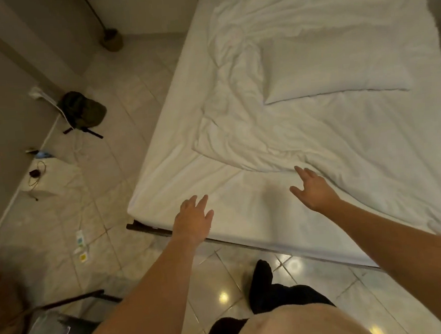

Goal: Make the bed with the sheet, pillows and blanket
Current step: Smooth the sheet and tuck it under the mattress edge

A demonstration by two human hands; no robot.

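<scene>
Two empty, spread hands, left hand (193, 218) and right hand (313, 189), hover at lower centre; tugging the blanket (277, 136) may drag askew the pillow (337, 67) resting on it.

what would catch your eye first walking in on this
A crumpled white blanket sprawls across the middle of the bed's sheet, with a pillow lying on it toward the far right. Two bare arms reach in from below: the left hand open over the sheet's near edge, the right hand open at the blanket's near edge. A dark backpack lies on the tiled floor at left.
</scene>
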